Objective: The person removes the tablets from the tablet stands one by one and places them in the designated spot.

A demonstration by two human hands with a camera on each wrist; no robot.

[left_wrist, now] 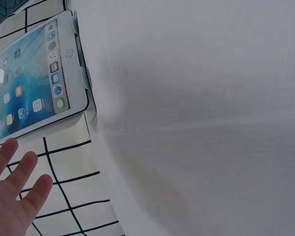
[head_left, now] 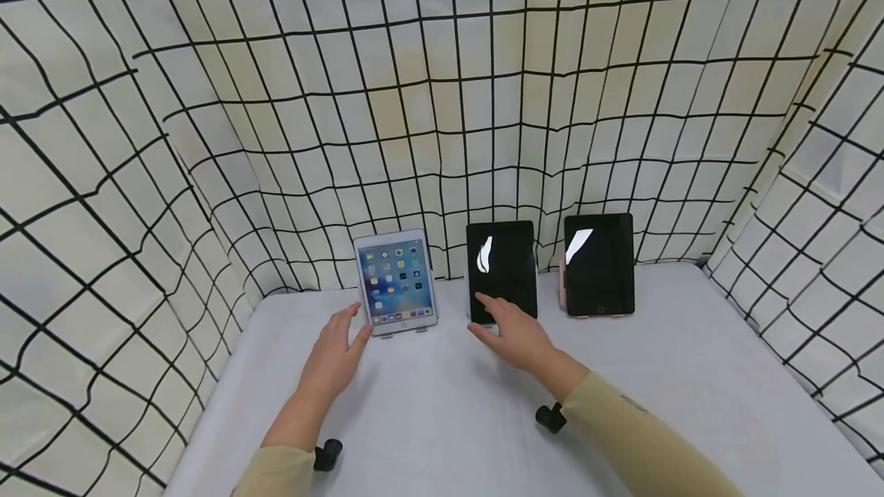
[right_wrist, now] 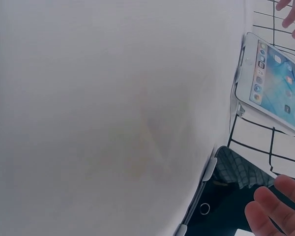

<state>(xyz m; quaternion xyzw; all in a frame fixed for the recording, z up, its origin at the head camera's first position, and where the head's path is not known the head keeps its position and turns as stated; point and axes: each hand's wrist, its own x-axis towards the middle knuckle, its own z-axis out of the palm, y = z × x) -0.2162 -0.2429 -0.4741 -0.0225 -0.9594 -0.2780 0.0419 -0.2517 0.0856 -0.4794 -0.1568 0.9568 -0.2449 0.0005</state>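
Three tablets stand propped up in a row at the back of the white table. The left one, a white tablet (head_left: 397,281), has its screen lit with app icons; a black tablet (head_left: 502,267) in the middle and another black tablet (head_left: 599,265) on the right have dark screens. My left hand (head_left: 333,351) is at the lower left edge of the white tablet, its fingers spread and holding nothing. In front of the middle tablet's lower part is my right hand (head_left: 516,334), fingers loosely extended and holding nothing. The right wrist view shows its fingers (right_wrist: 278,209) overlapping that dark screen.
Small stand clips (right_wrist: 210,168) hold the tablets' lower edges. White cloth with a black grid (head_left: 483,98) hangs behind and on both sides. A white cloth (head_left: 442,420) covers the table. Each wrist wears a small black camera mount (head_left: 550,418).
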